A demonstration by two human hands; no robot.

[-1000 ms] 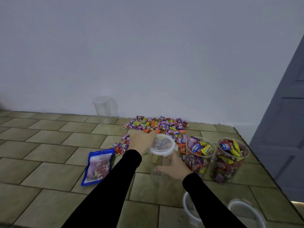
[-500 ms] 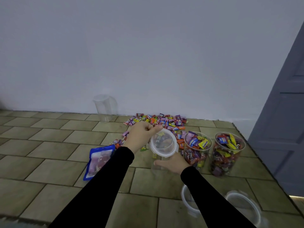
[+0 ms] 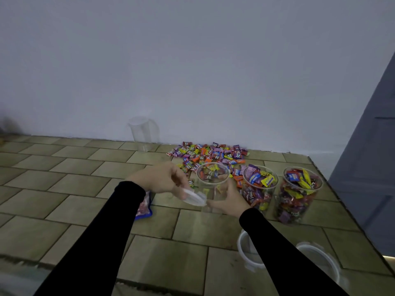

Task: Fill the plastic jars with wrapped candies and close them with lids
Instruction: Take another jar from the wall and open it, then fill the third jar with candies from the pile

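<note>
While our right hand (image 3: 229,199) grips the upright empty jar (image 3: 211,184) and our left hand (image 3: 162,180) pinches its lid (image 3: 194,198) just left of it, the loose candies (image 3: 209,155) lie straight beyond the jar's open mouth, nearer our left.

The floor (image 3: 64,180) is laid with olive-brown rectangular tiles in a staggered pattern, separated by dark grout lines. A plain pale wall (image 3: 192,60) rises from its far edge. A grey-blue panelled door (image 3: 372,163) occupies the right side and leans in the wide-angle view. A clear jug (image 3: 144,133) stands upright at the base of the wall, left of centre. A blue pouch (image 3: 145,207) lies flat on the tiles, partly hidden.
</note>
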